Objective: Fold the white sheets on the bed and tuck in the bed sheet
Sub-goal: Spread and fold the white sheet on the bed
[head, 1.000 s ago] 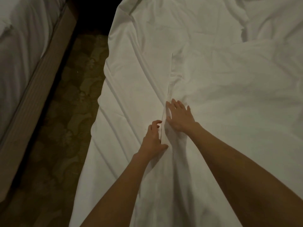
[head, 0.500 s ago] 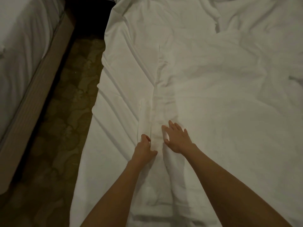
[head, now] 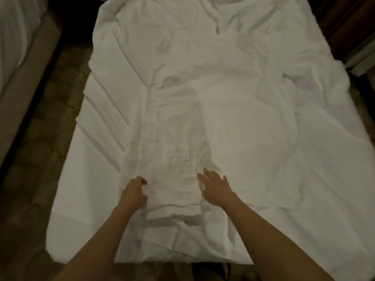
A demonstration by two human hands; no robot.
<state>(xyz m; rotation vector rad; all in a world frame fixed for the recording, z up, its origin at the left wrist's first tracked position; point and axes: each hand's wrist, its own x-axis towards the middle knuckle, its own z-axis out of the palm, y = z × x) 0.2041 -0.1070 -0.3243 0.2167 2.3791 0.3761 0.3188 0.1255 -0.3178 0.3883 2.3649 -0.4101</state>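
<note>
Lying lengthwise away between them, the folded sheet had the left hand gripping its left edge, the right hand pressing flat.

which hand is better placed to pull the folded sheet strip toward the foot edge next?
Left, probably. The left hand has curled fingers on the left edge of the folded sheet; the right hand lies flat with straight fingers, better for pinning.
</note>
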